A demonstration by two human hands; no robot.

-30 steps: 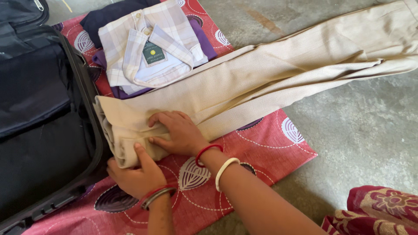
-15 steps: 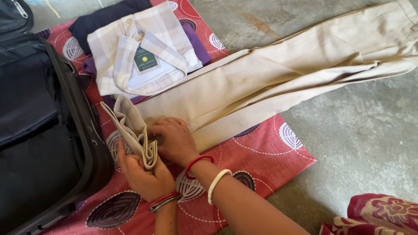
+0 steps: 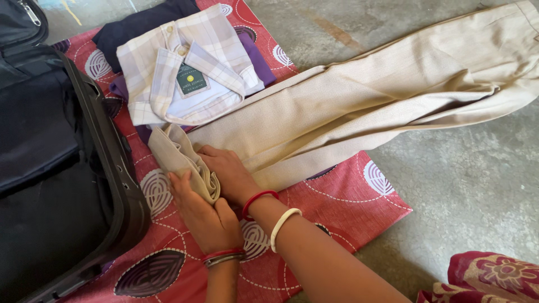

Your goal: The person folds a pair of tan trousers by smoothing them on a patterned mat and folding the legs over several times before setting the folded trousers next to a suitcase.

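Beige trousers point(image 3: 359, 95) lie stretched across the red patterned cloth point(image 3: 342, 196) and the concrete floor. Their near end is rolled into a small upright fold point(image 3: 182, 160). My left hand point(image 3: 205, 216) presses against that fold from below, fingers around its lower edge. My right hand point(image 3: 227, 171) lies flat on the trousers just right of the fold, fingers tucked against it. Both wrists wear red bangles; the right also has a white one.
An open black suitcase point(image 3: 50, 163) fills the left side, its rim close to the fold. A folded checked shirt point(image 3: 179, 67) rests on purple and dark blue clothes behind the hands. A maroon patterned garment point(image 3: 488, 278) shows at the bottom right.
The trouser end, flat a second ago, has been lifted and folded over toward the right. My left hand has moved right with it, and the fold now stands tighter against my right hand.
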